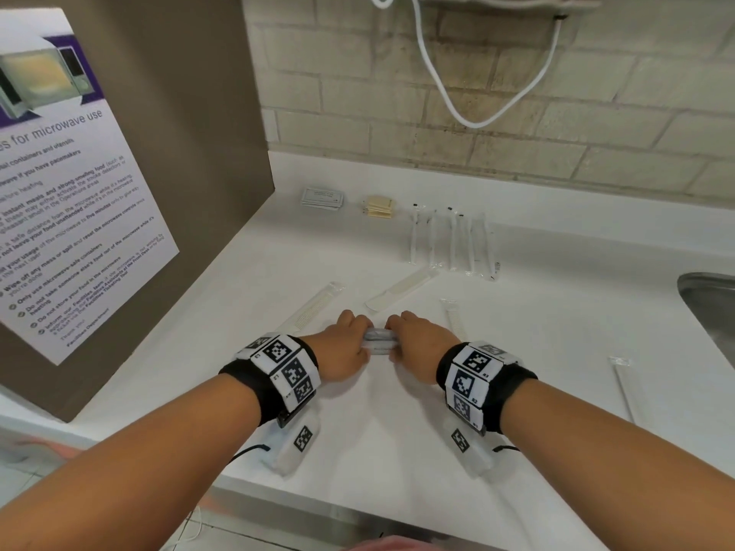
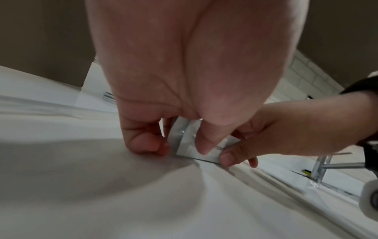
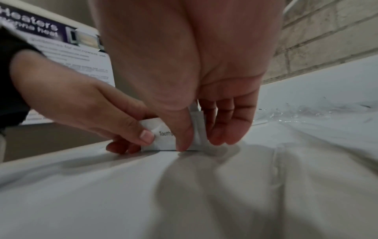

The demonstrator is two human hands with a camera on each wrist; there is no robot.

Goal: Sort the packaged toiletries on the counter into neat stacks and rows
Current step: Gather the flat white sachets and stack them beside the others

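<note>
A small stack of white toothpaste sachets point(image 1: 380, 343) stands on edge on the white counter point(image 1: 557, 296), held between both hands. My left hand point(image 1: 345, 344) pinches its left end with thumb in front and fingers behind. My right hand point(image 1: 413, 344) pinches the right end the same way. The sachets point(image 2: 190, 145) show close up in the left wrist view, and in the right wrist view the front sachet point(image 3: 163, 139) reads "Tooth". Farther back lie a grey sachet stack point(image 1: 323, 198), a cream packet stack point(image 1: 380, 206) and a row of wrapped toothbrushes point(image 1: 453, 240).
Wrapped combs point(image 1: 401, 290) point(image 1: 314, 306) point(image 1: 455, 318) lie loose beyond my hands, and a long thin wrapped item point(image 1: 626, 387) lies to the right. A steel sink point(image 1: 712, 312) cuts into the counter at right. A brown panel with a microwave notice point(image 1: 75, 200) walls the left side.
</note>
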